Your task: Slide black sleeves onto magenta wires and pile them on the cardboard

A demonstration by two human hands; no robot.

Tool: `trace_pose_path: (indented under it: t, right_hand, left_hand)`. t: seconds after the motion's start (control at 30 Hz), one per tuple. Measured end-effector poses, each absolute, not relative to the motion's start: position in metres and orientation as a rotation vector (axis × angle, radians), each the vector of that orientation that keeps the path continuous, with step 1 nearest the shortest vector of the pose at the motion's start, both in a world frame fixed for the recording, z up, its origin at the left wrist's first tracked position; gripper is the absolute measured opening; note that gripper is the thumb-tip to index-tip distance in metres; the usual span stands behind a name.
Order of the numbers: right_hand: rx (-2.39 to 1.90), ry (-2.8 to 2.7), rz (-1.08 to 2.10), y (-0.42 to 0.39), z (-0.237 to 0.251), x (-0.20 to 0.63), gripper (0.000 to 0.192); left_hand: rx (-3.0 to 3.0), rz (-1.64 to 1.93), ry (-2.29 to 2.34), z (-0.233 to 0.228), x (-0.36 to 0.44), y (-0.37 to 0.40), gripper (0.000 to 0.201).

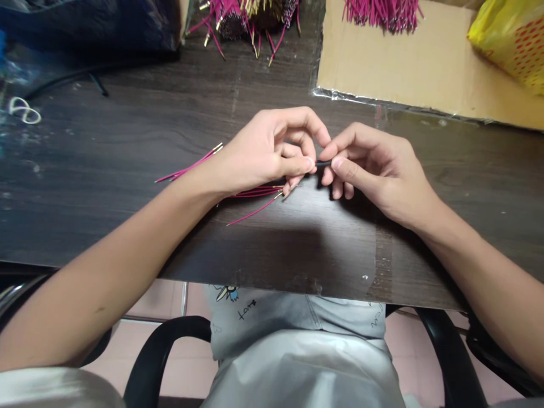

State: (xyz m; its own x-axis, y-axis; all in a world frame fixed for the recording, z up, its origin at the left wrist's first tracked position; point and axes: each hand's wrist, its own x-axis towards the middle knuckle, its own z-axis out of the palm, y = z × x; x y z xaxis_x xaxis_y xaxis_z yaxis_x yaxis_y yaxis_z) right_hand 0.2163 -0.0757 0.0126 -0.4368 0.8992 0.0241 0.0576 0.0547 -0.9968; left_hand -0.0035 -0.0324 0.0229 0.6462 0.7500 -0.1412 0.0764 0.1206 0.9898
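Left hand (272,150) and right hand (365,167) meeting over the dark wooden table (106,187), both pinching a short black tube (323,163) between thumb and forefinger, pink wires (255,195) lying beneath the left hand, cardboard sheet (408,68) and more pink wire bundles (246,17) farther back

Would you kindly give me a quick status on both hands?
Left hand and right hand pinch small black piece together. Pink wires under left hand. Nothing obstructing.

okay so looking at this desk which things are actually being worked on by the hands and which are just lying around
In use:
left hand and right hand, pinching a small black tube between them
pink wires held in the left hand

Lying about:
pink wire bundles at the back
cardboard sheet
yellow bag
white rubber bands
loose black cable
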Motion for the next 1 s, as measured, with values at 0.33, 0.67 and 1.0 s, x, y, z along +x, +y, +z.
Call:
trace_pose_path:
  t: [0.33,0.67,1.0]
  right_hand:
    - [-1.023,-1.631,1.46,-0.0745,0.0094,0.2182,0.034]
    - [-1.099,-1.676,1.401,-0.078,0.0061,0.2147,0.031]
    - [-1.182,-1.589,1.205,-0.084,0.007,0.2123,0.028]
  left_hand:
    - [1.327,0.609,0.78,0.0233,-0.0029,-0.0322,0.027]
    - [1.357,0.551,0.745,0.0241,-0.0051,-0.0316,0.017]
    - [1.379,0.502,0.809,0.0258,-0.0096,-0.0319,0.023]
